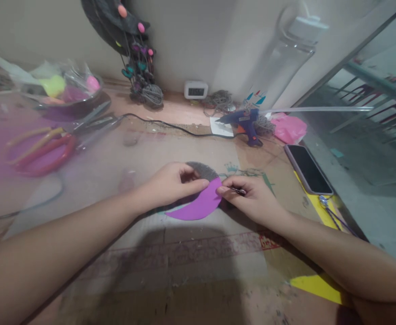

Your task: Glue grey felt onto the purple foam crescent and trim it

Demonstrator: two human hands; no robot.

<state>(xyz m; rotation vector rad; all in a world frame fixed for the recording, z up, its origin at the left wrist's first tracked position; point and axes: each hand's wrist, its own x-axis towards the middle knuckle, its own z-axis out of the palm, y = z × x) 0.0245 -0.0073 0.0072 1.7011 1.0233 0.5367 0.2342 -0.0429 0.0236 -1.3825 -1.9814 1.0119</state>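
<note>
Both hands meet at the purple disc, which lies flat on the cardboard mat.

Left hand has thumb and fingers pressed together on the disc's upper edge, with a grey glitter piece peeking out just behind. Right hand is at the disc's right rim, fingertips pinching a small dark sliver that is too tiny to identify. Beyond the disc sits a blue glue gun, to the disc's right a phone, and well off to its left, red-handled scissors.
</note>
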